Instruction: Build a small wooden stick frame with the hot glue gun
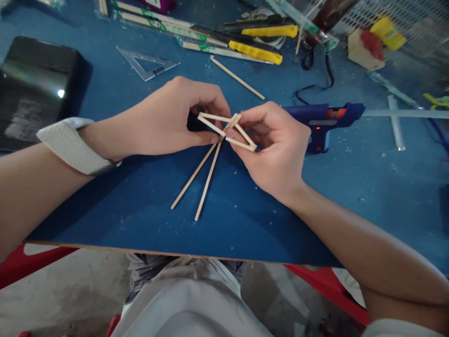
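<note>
A small frame of pale wooden sticks (206, 171) is held between my two hands above the blue table. Two small triangles form its upper part, and two long sticks spread down from the joint toward the table's front edge. My left hand (168, 117), with a white watch strap at the wrist, pinches the frame near the joint from the left. My right hand (275, 145) grips the right triangle with thumb and fingers. Behind my right hand lies a blue glue gun (324, 122) with a small red light, partly covered by the hand.
On the blue table (140, 210) are a black device (35, 89) at left, a clear set square (147, 63), a loose stick (238, 77), yellow cutters (256, 50), packaged sticks (168, 21) and a glue stick (396, 124). A metal mesh basket (424, 32) stands at back right.
</note>
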`<state>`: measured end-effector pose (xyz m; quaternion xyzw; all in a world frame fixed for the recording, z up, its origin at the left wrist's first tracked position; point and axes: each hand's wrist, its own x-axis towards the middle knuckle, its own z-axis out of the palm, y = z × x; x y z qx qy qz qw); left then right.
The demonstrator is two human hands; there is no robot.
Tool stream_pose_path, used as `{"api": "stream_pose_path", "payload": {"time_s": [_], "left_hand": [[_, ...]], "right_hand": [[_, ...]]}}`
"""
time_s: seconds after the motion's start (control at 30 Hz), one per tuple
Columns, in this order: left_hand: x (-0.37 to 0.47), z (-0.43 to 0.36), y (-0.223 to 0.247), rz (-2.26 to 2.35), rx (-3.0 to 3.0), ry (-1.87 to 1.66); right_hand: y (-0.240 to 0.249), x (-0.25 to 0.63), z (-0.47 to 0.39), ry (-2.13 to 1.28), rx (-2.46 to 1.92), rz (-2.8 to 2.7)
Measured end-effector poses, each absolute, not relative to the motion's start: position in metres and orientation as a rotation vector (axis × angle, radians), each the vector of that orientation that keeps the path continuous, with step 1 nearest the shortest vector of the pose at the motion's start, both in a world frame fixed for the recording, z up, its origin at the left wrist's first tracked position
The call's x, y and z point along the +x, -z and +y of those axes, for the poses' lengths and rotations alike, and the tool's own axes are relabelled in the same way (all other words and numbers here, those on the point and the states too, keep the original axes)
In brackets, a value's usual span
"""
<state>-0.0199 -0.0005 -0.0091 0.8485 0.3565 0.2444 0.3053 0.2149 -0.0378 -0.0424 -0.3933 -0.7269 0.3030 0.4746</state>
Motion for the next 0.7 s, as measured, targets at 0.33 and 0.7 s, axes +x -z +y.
{"api": "stream_pose_path", "payload": {"time_s": [0.33,0.7], "left_hand": [[-0.0183,-0.0042,0.0094,0.981,2.199,-0.735],[-0.0136,-0.0096,0.0103,0.997,2.229,-0.828]], "right_hand": [[0.0430,0.2184,-0.0376,-0.773,-0.967,-1.803],[0.0430,0.2181,-0.0372,-0.778,-0.959,-1.798]]}}
